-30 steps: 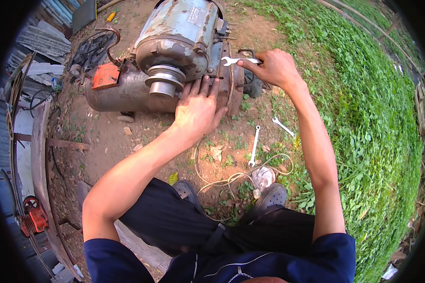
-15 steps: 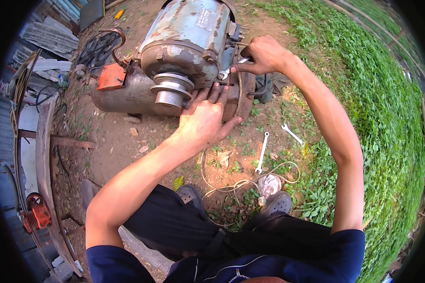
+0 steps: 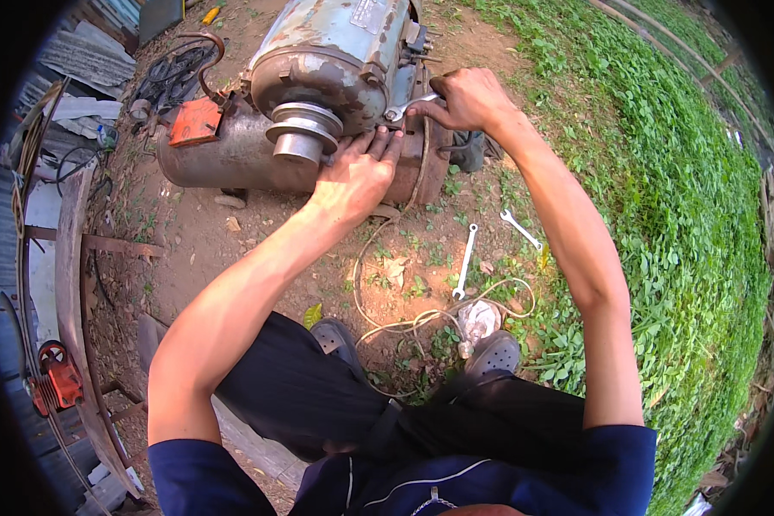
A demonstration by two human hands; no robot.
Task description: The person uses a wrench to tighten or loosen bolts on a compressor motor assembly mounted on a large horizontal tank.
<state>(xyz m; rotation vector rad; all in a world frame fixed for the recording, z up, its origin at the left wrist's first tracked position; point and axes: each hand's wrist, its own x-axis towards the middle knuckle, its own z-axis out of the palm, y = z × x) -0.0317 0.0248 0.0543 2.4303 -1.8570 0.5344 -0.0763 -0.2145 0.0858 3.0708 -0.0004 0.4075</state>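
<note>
My right hand [image 3: 473,99] is closed round the shank of a wrench [image 3: 417,104]. The wrench's ring-shaped head sits at a bolt at the foot of a worn blue-grey electric motor [image 3: 318,64]. My left hand [image 3: 353,182] lies on the rusty mounting base [image 3: 411,159] just below that bolt, fingers stretched toward the wrench head, its thumb hidden. Beside the left fingers juts the motor's stepped metal pulley [image 3: 303,131]. A rusty cylindrical tank [image 3: 241,156] lies under the motor, with an orange box [image 3: 195,121] on it.
Two more wrenches, one long [image 3: 465,262] and one short [image 3: 521,230], lie on the dirt. A pale cord [image 3: 396,327] loops round a clear plastic bag [image 3: 480,320] by my right shoe. Grass [image 3: 679,215] covers the right side. An orange-red machine [image 3: 58,378] stands left beside a plank.
The whole view has shifted slightly, so the motor sits a little higher and further left. The wrench's handle has swung slightly with my right hand; my left thumb has drawn in.
</note>
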